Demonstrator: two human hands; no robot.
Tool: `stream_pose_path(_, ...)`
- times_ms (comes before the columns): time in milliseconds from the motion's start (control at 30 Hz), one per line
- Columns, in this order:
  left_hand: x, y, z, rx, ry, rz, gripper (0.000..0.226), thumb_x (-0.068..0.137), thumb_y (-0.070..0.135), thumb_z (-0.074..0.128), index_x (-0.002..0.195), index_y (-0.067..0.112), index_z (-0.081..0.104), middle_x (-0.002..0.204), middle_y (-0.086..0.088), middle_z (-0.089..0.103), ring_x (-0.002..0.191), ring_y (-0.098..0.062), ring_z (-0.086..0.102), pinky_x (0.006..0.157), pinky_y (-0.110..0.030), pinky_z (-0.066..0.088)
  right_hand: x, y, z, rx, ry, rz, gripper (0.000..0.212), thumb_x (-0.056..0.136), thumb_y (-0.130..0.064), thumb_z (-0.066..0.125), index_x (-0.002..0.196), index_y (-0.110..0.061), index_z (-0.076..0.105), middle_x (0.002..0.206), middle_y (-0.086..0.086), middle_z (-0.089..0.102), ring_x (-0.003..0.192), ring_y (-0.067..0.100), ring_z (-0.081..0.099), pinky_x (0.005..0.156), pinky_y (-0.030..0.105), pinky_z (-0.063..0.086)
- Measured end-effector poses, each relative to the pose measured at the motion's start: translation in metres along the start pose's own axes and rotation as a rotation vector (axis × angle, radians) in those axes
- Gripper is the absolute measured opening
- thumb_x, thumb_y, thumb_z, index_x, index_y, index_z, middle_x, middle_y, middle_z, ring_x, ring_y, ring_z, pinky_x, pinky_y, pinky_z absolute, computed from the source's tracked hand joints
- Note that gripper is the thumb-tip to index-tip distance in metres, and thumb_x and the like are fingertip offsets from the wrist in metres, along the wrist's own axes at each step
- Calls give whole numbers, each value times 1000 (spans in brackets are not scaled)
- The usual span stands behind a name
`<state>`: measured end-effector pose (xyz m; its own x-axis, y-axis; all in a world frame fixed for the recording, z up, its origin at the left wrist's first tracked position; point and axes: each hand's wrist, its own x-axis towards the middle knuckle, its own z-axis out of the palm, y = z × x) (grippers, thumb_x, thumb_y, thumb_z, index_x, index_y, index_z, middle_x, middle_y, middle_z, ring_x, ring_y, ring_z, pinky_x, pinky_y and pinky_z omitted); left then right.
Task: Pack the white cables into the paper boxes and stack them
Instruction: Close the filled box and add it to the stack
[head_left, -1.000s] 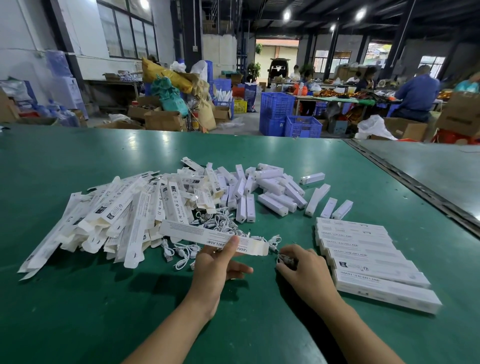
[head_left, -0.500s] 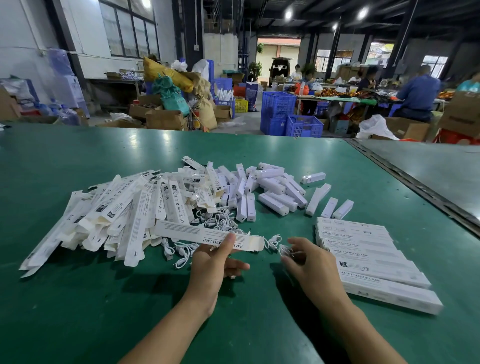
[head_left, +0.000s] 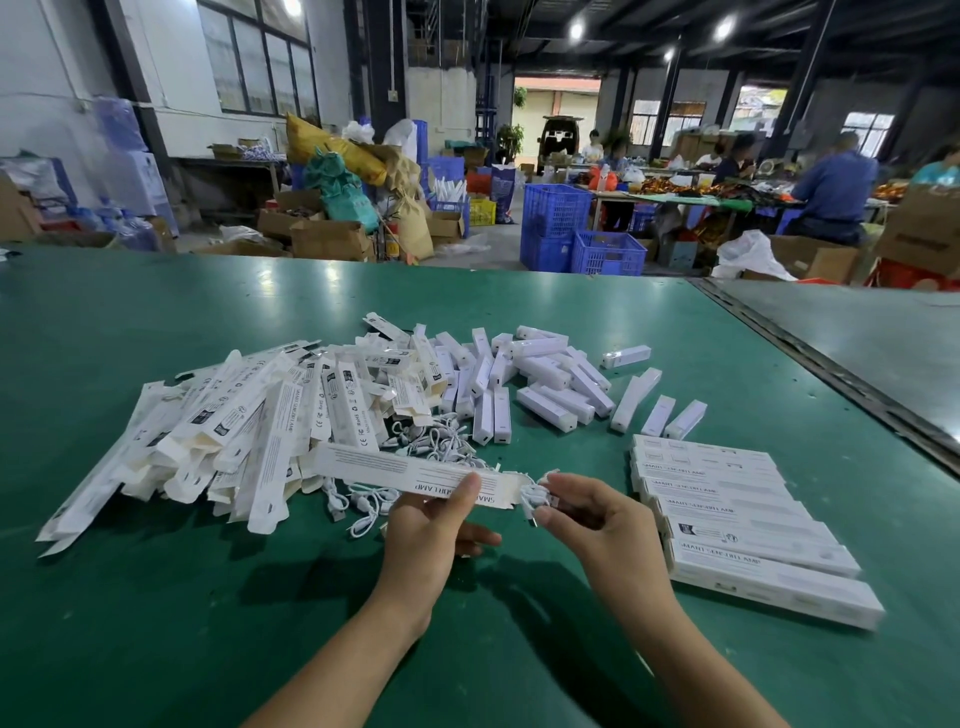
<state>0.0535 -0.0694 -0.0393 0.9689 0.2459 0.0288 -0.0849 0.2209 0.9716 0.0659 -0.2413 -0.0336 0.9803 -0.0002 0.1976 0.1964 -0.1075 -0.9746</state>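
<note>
Workshop hall, with a green table (head_left: 156, 649) in the foreground. The left hand (head_left: 426, 535) grips a long white paper box (head_left: 395, 470), thumb pressed on its printed upper face near the open right end. This box is held above the table and runs roughly level, and it serves as the reference for all positions below.

The right hand (head_left: 597, 525) pinches a coiled white cable (head_left: 537, 496) between thumb and fingertips, directly at the box's open end. Whether the cable has entered the flap cannot be determined.

Left of and behind the box lies a heap of flat boxes (head_left: 249, 426). Just behind the box, and partly beneath it, loose cables (head_left: 441, 441) lie tangled on the table. Farther behind the box is a scatter of short white bars (head_left: 550, 384). Right of the box, packed boxes (head_left: 737, 525) lie closed in an overlapping row. Far behind the box, past the table edge, stand blue crates (head_left: 605, 252) and cardboard cartons (head_left: 327, 239), with seated persons (head_left: 831, 192) at another bench.
</note>
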Motion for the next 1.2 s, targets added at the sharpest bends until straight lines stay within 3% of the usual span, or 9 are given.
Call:
stream_pose_path(167,-4,0,2,27,-36,42,40,75,40,70,100,9,68,87,-9,77,56,-29,71,46,-24,51,0,-2,1,51,-34,32,31,72,-6,83,92,-27,72,91,-12,76,89,4,71,74,12,53)
stream_pose_path(333,-6,-1,1,56,-72,69,37,77,39,72,100,11,69,88,-9,77,58,-32,71,49,-26,53,1,-1,-1,109,-61,69,28,77,-6,79,101,-19,71,90,-6,77,88,7,72,75,13,53)
stream_pose_path(500,-8,-2,2,70,-87,105,30,77,38,72,97,15,70,90,-7,77,62,-27,72,50,-24,53,0,2,4,307,-81,196,22,86,-1,70,107,-8,67,96,13,73,83,31,74,67,27,58)
stream_pose_path(600,-6,-5,1,99,-74,123,27,76,39,73,95,19,73,92,-5,78,74,-25,74,58,-24,54,-1,1,4,456,-91,266,26,85,6,68,109,-2,62,106,21,65,80,40,72,64,32,59)
stream_pose_path(800,-6,-4,2,63,-88,108,13,77,36,74,87,29,75,85,-7,77,64,-28,73,50,-21,53,3,-2,-1,577,-41,317,26,81,13,66,106,3,62,89,18,64,67,25,65,59,25,56)
stream_pose_path(1200,-6,-4,4,64,-76,50,42,75,39,72,102,7,67,84,-10,77,58,-28,72,48,-24,53,0,-3,2,483,-41,336,27,76,3,76,102,2,67,93,17,75,78,24,72,67,21,56)
